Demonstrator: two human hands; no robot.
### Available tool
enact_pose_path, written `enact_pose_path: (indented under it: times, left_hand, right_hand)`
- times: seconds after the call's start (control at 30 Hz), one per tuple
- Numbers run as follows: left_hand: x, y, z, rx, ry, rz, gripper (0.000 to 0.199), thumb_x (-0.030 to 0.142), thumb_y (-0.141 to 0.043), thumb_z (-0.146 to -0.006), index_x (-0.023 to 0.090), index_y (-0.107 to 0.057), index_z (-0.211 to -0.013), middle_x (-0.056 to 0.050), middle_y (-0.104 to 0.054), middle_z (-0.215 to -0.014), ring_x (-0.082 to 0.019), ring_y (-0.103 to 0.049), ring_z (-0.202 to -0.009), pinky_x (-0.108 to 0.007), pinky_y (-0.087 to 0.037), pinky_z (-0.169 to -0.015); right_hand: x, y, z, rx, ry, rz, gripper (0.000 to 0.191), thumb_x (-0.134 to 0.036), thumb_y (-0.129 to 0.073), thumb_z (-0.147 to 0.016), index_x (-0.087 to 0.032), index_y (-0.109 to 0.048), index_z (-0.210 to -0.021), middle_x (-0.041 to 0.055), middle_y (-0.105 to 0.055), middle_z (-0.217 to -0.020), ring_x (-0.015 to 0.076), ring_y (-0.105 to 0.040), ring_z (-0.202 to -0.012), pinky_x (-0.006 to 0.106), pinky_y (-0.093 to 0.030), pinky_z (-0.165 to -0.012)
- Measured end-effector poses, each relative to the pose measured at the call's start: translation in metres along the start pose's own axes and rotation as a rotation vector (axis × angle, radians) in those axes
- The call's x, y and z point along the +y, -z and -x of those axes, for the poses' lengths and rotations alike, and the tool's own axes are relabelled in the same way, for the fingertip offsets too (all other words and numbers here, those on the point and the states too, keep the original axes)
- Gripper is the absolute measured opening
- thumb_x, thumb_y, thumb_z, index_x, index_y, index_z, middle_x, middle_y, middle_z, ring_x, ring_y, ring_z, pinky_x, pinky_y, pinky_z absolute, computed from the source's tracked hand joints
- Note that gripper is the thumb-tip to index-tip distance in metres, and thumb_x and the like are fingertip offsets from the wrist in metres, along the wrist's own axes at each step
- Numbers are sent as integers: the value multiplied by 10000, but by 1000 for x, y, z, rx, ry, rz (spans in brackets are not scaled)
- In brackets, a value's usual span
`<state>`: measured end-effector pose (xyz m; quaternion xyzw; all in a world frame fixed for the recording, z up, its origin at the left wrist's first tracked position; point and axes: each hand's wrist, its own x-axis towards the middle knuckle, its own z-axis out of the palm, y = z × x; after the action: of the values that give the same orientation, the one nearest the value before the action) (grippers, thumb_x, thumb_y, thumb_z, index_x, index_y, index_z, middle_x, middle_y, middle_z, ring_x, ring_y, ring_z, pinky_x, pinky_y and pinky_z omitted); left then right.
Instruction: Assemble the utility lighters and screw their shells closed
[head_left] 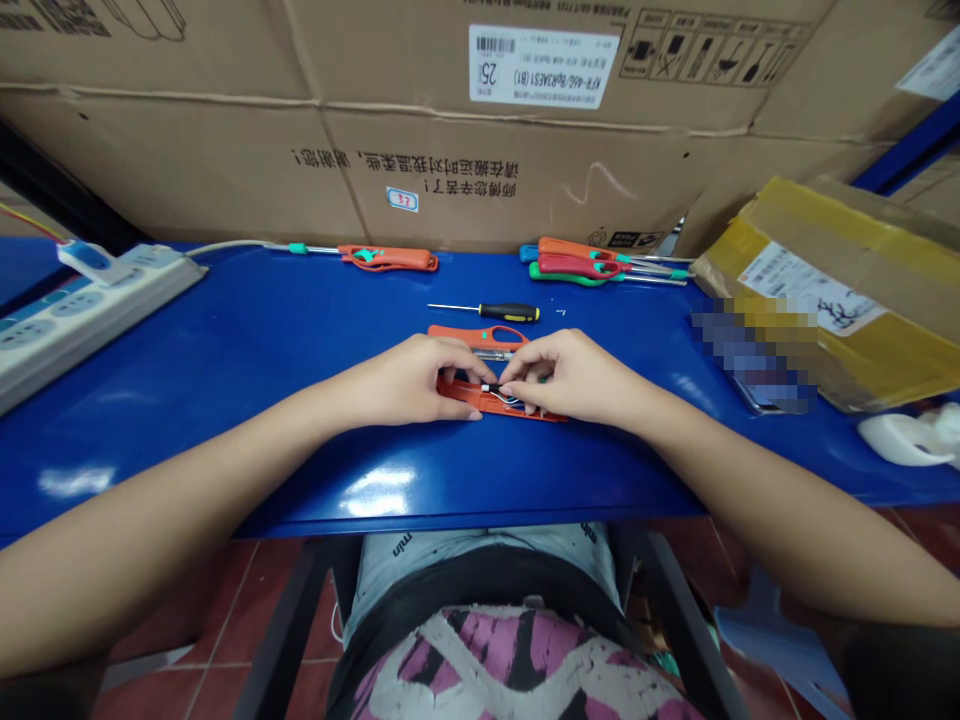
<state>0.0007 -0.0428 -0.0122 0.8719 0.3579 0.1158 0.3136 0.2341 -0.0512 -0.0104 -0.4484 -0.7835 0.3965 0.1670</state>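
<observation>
An opened orange lighter casing half (487, 403) lies near the table's front edge, its hollow side up. My left hand (412, 380) grips its left end between thumb and fingers. Over the casing's right part, my right hand (570, 375) is closed, with thumb and forefinger pinching a small black part (493, 388) that has a white end. A thin pale wire (504, 399) curves inside the casing below the fingertips. Just behind my hands lies the other orange casing half (480, 336), with a clear and metal piece (491, 354) in front of it, partly covered by my fingers.
A black-and-yellow screwdriver (508, 312) lies behind the casing parts. Farther back are an orange lighter (390, 259) and several coloured lighters (577, 262). A power strip (90, 310) stands left, a taped carton (840, 300) right, and a large cardboard box (420, 130) behind.
</observation>
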Motion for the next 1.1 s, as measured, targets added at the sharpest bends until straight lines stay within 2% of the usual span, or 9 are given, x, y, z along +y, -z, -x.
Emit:
enact_pose_path:
  times: [0.27, 0.57, 0.7, 0.8, 1.0, 1.1]
  left_hand:
    - [3, -2, 1, 21, -80, -17, 366, 290, -749, -827, 219, -765, -1186, -66, -761, -1143, -224, -704, -1017, -330, -527, -927]
    - [-1, -4, 1, 20, -151, -12, 355, 253, -759, -848, 213, -758, -1201, -63, -753, -1121, -220, -700, -1034, -331, -524, -955]
    - [0, -4, 1, 19, -168, -35, 323, 246, -751, -861, 217, -765, -1183, -58, -751, -1114, -212, -698, -1032, -331, -519, -966]
    - [2, -3, 2, 16, -176, -63, 318, 249, -738, -876, 222, -761, -1192, -57, -752, -1117, -212, -697, -1033, -332, -517, -963]
    - [2, -3, 2, 30, -180, -74, 326, 260, -743, -876, 202, -756, -1196, -69, -752, -1113, -218, -698, -1033, -333, -522, -962]
    - [2, -4, 1, 37, -186, -82, 322, 259, -746, -875, 201, -759, -1191, -68, -750, -1107, -216, -703, -1021, -337, -529, -958]
  right_hand:
    - [2, 4, 3, -48, -40, -34, 104, -208, -682, -799, -159, -767, -833, 15, -715, -622, 124, -629, -508, 219, -465, -464]
    - [3, 5, 2, -49, -61, -54, 82, -198, -696, -788, -148, -750, -823, 21, -706, -627, 118, -605, -514, 222, -446, -476]
    - [3, 7, 2, -46, -1, 1, 142, -266, -677, -830, -147, -754, -824, 17, -697, -637, 113, -606, -551, 222, -443, -521]
    - [1, 8, 2, -48, 36, 65, 180, -307, -721, -802, -140, -763, -857, 5, -678, -647, 105, -588, -571, 221, -447, -558]
    - [-1, 5, 2, -21, 102, 165, 129, -190, -692, -784, -127, -763, -871, 15, -693, -701, 115, -613, -632, 228, -453, -629]
    - [1, 4, 2, -11, 145, 199, 114, -195, -711, -776, -128, -760, -855, 17, -697, -720, 120, -613, -652, 230, -441, -633]
